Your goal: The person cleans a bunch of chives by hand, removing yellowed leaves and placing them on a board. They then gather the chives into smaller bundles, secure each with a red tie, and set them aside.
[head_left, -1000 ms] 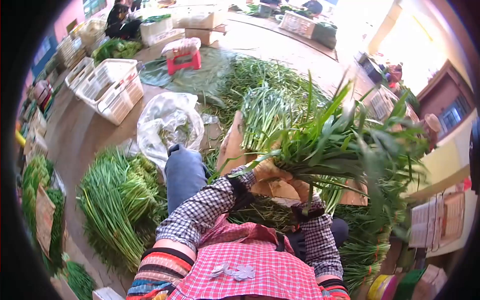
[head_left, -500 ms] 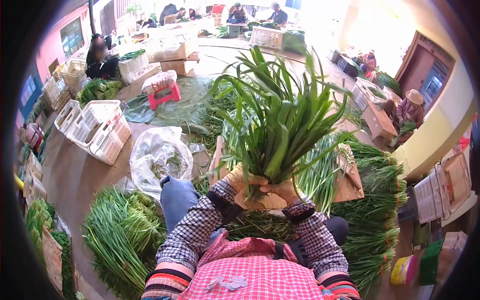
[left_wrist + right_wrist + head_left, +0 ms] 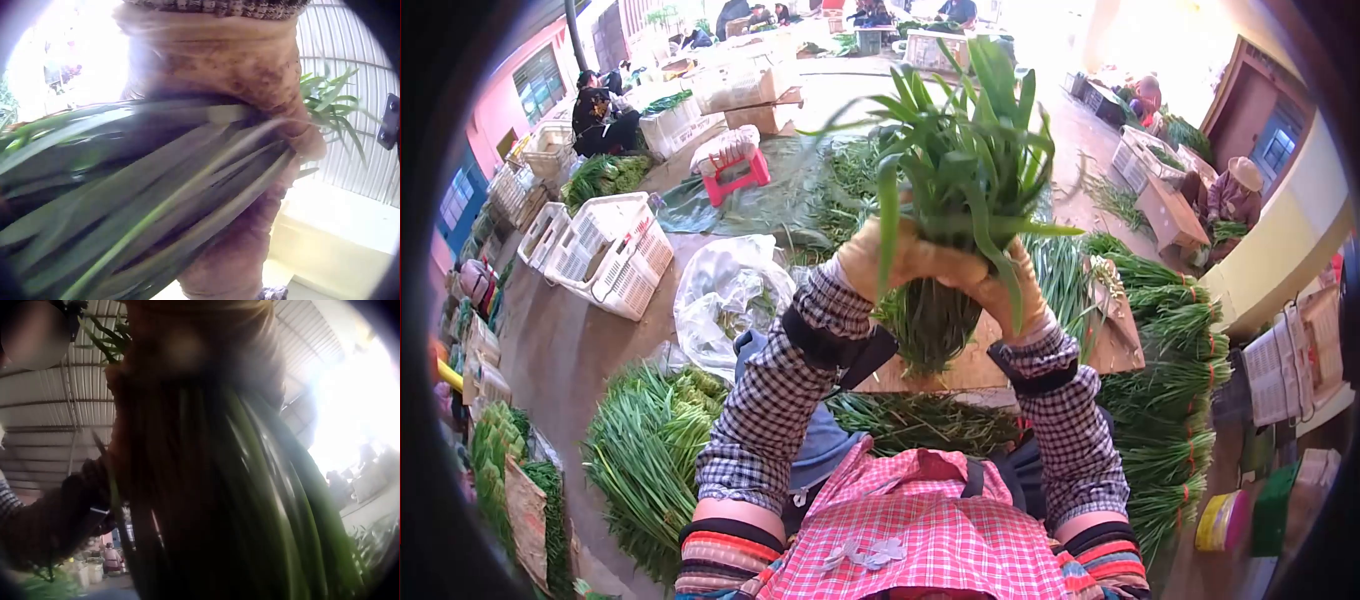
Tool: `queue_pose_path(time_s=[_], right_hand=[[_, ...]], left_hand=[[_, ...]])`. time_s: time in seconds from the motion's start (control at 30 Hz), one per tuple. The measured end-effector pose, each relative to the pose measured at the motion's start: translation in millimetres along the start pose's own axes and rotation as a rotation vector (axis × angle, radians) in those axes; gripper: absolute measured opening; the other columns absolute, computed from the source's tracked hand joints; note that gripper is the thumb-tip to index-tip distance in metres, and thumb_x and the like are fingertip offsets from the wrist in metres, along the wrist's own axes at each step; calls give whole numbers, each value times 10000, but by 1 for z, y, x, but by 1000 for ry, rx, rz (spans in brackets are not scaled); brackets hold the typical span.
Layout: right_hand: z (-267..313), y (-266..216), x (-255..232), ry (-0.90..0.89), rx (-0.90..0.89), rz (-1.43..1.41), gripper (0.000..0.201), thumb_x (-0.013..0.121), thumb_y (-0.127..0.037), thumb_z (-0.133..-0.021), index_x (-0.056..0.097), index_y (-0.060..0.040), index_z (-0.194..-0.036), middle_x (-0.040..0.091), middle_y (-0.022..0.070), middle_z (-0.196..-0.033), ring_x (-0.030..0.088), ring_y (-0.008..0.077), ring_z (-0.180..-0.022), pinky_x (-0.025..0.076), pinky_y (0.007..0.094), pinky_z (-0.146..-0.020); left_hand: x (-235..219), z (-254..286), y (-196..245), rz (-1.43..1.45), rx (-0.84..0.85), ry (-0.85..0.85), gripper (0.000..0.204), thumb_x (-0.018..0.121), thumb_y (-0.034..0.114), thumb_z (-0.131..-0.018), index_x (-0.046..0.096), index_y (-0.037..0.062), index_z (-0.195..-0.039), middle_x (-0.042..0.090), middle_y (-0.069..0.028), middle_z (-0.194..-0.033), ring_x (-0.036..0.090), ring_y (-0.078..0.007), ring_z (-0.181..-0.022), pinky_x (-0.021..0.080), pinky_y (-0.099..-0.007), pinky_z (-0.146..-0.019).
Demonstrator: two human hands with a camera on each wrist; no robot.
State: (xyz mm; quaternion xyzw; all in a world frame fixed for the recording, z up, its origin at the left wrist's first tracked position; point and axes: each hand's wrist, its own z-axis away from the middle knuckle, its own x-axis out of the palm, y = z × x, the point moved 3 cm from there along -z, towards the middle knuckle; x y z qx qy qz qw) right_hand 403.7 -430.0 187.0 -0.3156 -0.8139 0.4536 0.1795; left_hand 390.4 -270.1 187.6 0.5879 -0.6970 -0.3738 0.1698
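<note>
Both hands hold up a thick bunch of long, flat green leaves (image 3: 965, 165) in front of the chest. My left hand (image 3: 890, 262) grips it from the left side, and my right hand (image 3: 1012, 300) grips it from the right, fingers close together. Leaf tips fan out above the hands, while a denser part of the bunch hangs below them. In the left wrist view, the left hand (image 3: 225, 62) is wrapped over the leaves (image 3: 125, 200). Dark leaves (image 3: 269, 487) spread below the right hand (image 3: 206, 337) in the right wrist view, hiding the fingers.
Below the hands lies a wooden board (image 3: 990, 370), with thin green stalks (image 3: 1055, 265) on its right part. Tied bundles (image 3: 1170, 400) are stacked at the right, and a heap of greens (image 3: 650, 440) lies at the left. A plastic bag (image 3: 730, 290) and white crates (image 3: 615, 255) stand beyond.
The bunch has swung from leaning right to upright, then risen with both hands towards the camera. The hands now grip higher along it, with more leaf hanging below.
</note>
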Motion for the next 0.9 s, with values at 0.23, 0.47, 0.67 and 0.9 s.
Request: queue_pose_path(time_s=[0.23,0.47,0.67,0.9], right_hand=[[-5,-22,26,33,-20,334,739,660,-6,-812,290,-64,-1449,486,117,-1355,481,213,-1220,396,359,-1055],[28,-22,-4,198,-102,235,937,776,-225,-775,200,-92,-1501,332,156,-1498,395,265,-1330,333,375,-1101],[33,14,60,67,-10,524,928,752,-61,-740,205,-18,-1488,370,202,-1456,380,262,-1336,311,353,-1100],[35,12,10,167,-117,47,732,698,-176,-857,305,-86,-1468,329,125,-1508,379,255,-1337,369,401,-1072]], left_hand=[[0,-7,-20,181,2,246,374,542,189,-913,525,82,-1271,610,-73,-1219,563,-218,-1125,420,-411,-1044],[-6,-8,73,51,-311,412,275,638,97,-861,625,30,-1127,666,-68,-1038,625,-144,-926,502,-278,-840],[10,-2,78,-289,-246,274,195,678,76,-822,685,-9,-998,679,-71,-1001,639,-164,-910,511,-291,-817],[-32,13,103,99,-168,480,287,709,119,-783,687,52,-1061,684,-107,-1032,648,-237,-951,508,-317,-864]])
